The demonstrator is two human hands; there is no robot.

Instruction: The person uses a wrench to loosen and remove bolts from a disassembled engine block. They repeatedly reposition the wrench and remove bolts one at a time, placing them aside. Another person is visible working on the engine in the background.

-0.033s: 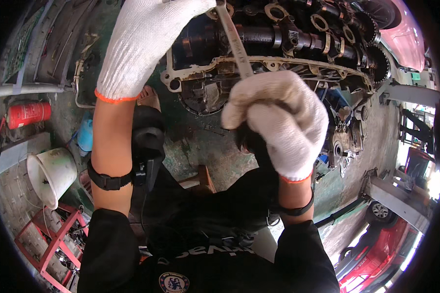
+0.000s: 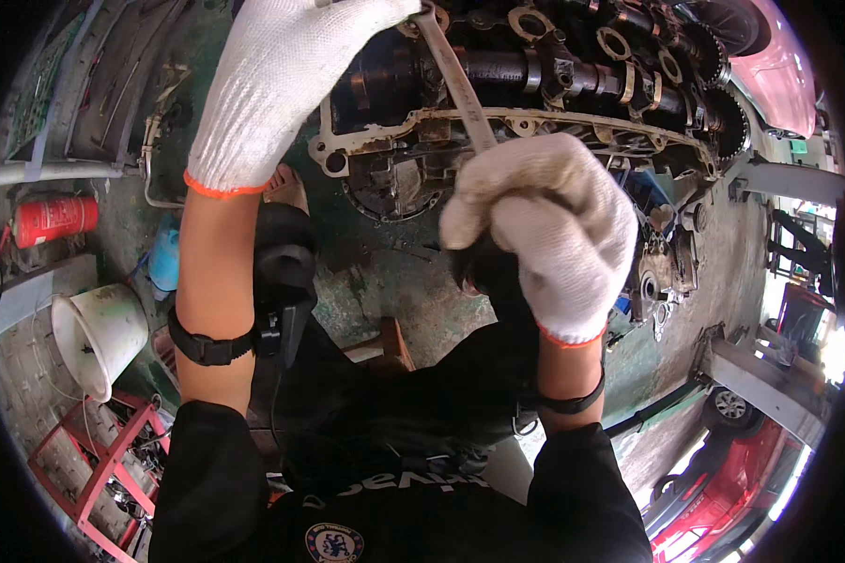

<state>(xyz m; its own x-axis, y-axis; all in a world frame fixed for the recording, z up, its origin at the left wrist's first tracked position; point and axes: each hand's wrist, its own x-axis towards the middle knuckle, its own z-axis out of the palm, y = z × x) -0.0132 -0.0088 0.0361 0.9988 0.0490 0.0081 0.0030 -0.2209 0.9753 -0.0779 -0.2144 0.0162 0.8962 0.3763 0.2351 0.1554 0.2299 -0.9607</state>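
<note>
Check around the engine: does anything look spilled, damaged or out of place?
Nothing looks plainly spilled or broken. What stands out: the white glove on the right hand is smudged brown, unlike the cleaner left one; the green floor looks patchy.

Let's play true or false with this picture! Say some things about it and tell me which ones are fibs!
1. The right hand grips a wrench. True.
2. The left hand is bare. False: the left hand wears a white glove.
3. In the picture, the wrench crosses over part of the engine. True.
4. The bucket is bright green. False: the bucket is whitish.
5. A red fire extinguisher is near the picture's left edge. True.
</note>
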